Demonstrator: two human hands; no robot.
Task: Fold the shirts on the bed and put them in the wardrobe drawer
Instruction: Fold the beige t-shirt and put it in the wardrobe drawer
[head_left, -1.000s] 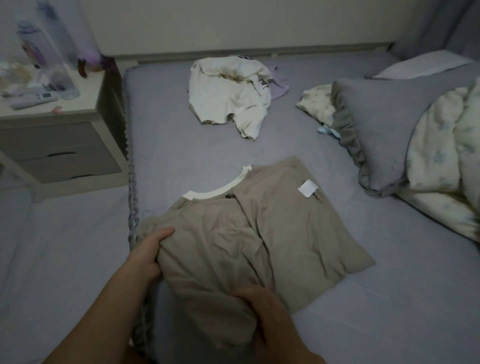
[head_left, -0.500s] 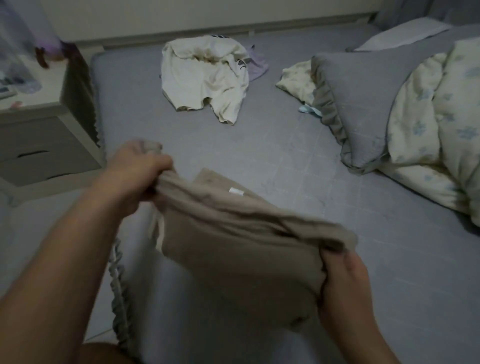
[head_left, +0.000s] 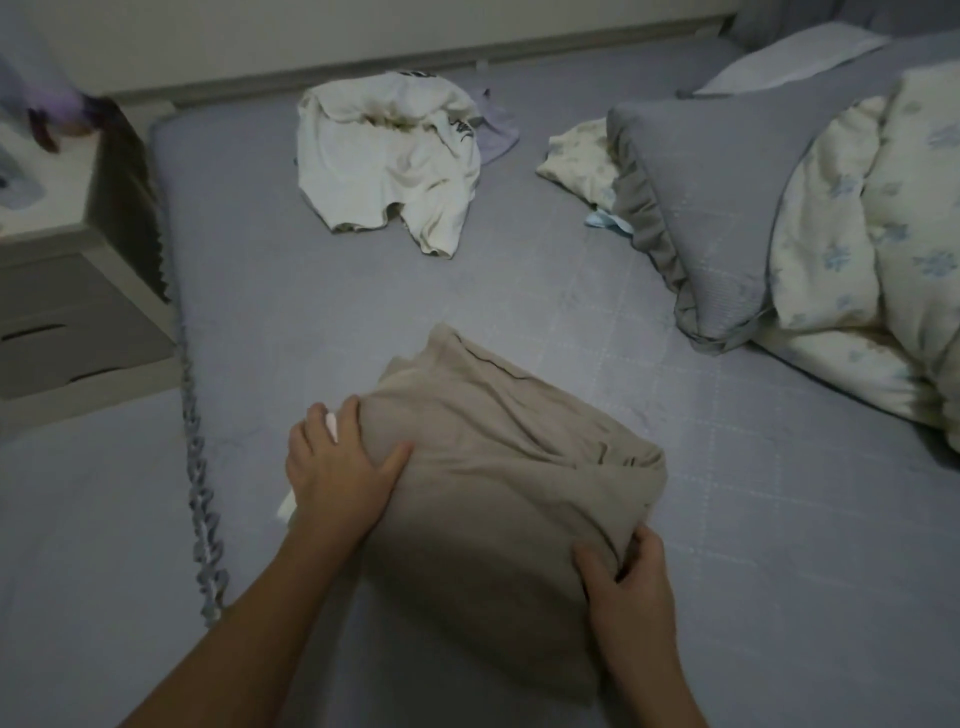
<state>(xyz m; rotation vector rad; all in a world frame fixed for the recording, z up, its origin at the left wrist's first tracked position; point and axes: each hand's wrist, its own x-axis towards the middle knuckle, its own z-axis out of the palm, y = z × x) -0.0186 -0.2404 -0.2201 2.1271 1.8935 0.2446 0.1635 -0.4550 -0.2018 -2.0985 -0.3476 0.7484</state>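
Half a second ago I had the tan shirt (head_left: 498, 483) lifted off the bed between both hands; now it is back down on the grey sheet, doubled over into a thicker bundle, and my hands have come down with it.

Nearest me, my right hand (head_left: 631, 587) grips the near right corner of the bundle, fingers (head_left: 592, 564) curled round a bunched fold of cloth. My left hand (head_left: 337, 467) lies on the bundle's left edge, fingers spread and fairly straight, the thumb pressing on top; a bit of white, perhaps the collar trim, shows beneath it. I judge this hand is flattening rather than clutching.

The shirt rests on the bed (head_left: 727, 519) right in front of me, near its left side. Its long axis runs away from me, leaning a little to the left, with a narrower end pointing toward the far wall.

I take this to be the last fold on this shirt, or nearly so. Next it wants smoothing and squaring, since the right side looks lumpy, then a lift with both hands beneath so the folds do not fall open on the way to the drawer, which is not in view.

Farther off, a cream shirt (head_left: 389, 156) lies crumpled and unfolded toward the far wall, well apart from mine. A grey pillow (head_left: 717, 208) lies to the right.
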